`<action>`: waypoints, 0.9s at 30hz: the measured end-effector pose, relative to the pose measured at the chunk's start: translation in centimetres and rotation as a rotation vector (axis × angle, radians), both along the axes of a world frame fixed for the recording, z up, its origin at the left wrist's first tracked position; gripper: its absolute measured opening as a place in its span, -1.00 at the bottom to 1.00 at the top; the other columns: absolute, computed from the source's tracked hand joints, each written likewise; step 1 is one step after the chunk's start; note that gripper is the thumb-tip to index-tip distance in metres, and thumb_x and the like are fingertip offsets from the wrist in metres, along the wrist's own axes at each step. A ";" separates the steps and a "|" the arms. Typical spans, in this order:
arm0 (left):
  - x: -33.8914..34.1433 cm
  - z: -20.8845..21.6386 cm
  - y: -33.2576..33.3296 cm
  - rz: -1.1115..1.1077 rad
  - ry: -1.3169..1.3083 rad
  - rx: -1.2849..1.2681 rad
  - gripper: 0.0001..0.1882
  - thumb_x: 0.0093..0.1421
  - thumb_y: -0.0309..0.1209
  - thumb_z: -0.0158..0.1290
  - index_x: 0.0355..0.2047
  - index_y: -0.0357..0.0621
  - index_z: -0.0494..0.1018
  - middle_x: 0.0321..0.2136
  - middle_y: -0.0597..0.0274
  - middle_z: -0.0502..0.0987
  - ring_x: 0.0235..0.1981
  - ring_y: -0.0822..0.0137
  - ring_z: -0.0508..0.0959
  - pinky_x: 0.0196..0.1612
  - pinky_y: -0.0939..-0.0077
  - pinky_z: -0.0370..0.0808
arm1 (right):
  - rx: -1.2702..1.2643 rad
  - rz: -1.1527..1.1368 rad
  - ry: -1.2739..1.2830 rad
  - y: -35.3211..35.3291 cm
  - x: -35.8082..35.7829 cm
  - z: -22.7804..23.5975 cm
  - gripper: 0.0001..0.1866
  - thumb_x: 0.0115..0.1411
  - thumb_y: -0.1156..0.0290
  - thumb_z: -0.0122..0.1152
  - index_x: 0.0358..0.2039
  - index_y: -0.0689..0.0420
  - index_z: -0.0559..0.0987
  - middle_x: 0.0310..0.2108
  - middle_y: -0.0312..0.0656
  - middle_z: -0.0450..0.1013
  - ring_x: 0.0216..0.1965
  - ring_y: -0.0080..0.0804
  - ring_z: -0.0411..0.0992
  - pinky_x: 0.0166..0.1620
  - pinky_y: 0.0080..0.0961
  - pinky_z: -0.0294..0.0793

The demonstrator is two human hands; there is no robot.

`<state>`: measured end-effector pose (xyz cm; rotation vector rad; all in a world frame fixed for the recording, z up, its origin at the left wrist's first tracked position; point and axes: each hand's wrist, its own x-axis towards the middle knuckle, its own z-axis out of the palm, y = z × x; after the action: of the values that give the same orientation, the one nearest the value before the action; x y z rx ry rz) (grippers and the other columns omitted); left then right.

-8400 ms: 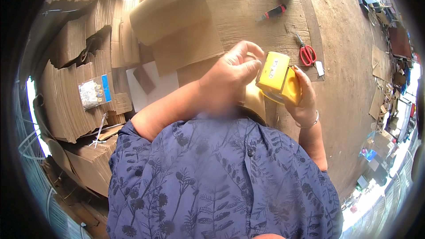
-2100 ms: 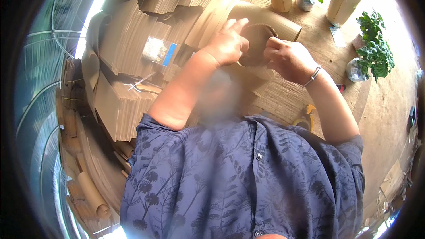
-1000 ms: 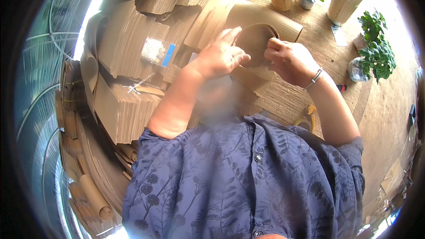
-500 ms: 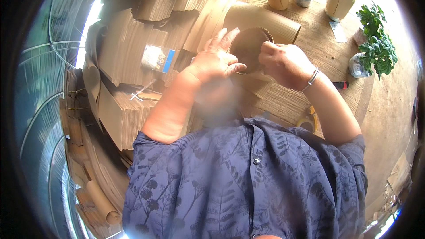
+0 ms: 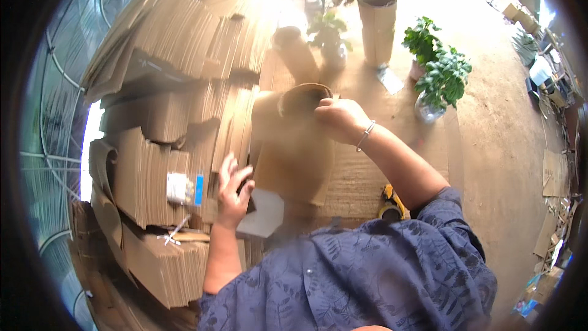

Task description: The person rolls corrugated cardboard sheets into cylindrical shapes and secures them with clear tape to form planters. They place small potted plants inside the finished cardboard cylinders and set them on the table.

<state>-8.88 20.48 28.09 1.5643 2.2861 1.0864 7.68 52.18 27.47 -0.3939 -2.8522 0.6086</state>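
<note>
**Blur veiled the cardboard tube (image 5: 299,102) in the right hand (image 5: 344,121)**

A hazy smear hid the tube's lower wall, and glare washed out the potted plant (image 5: 331,34) beyond it. The right hand's fingers were closed on the rim, their tips partly lost against the dark opening; the tube lay just left of that hand. Well apart from the tube, the left hand (image 5: 233,195) was loosely open, fingers spread, beside the cardboard stacks (image 5: 147,178); whether it touched them could not be told. The yellow tape dispenser (image 5: 392,205) sat nearer the body than the right hand.
</note>
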 end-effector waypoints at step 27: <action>7.1 -11.2 -13.2 0.187 -0.502 -0.670 -0.66 0.17 -0.28 0.28 -0.05 -0.05 0.63 0.06 0.17 0.54 -0.14 0.29 0.64 -0.01 0.40 0.58 | 0.120 -0.731 0.196 23.4 -2.3 -3.6 -0.72 0.24 0.08 0.12 -0.31 -0.01 0.65 -0.14 -0.15 0.53 -0.11 -0.06 0.56 -0.08 -0.14 0.56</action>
<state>-1.81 7.26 16.84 0.7383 2.1306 0.5496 5.38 75.56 23.83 -1.1942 -2.2948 0.3012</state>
